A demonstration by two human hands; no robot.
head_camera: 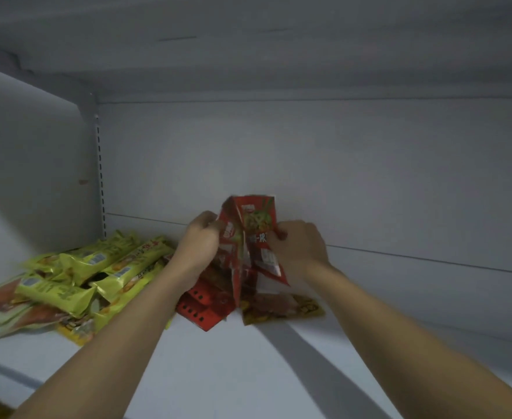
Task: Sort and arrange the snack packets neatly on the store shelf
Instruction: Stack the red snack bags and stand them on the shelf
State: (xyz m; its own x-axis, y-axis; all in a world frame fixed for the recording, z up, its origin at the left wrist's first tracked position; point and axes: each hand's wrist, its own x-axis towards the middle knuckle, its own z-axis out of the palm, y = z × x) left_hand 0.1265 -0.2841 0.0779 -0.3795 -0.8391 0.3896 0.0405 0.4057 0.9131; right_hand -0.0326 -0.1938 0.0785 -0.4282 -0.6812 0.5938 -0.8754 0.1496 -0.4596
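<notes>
Both my hands hold a bunch of red snack packets (250, 234) upright near the back of the white shelf (248, 373). My left hand (198, 243) grips the bunch on its left side. My right hand (301, 247) grips it on the right. More red packets (201, 308) lie flat beneath the bunch. A yellow-edged packet (282, 309) lies flat under my right wrist. A loose heap of yellow-green long packets (97, 270) lies to the left.
Pale flat packets with a reddish picture (0, 300) lie at the far left under the heap. The shelf's back wall (339, 164) and left side panel (31, 164) enclose the space. Another shelf (248, 40) hangs overhead. Bare shelf surface stretches to the right.
</notes>
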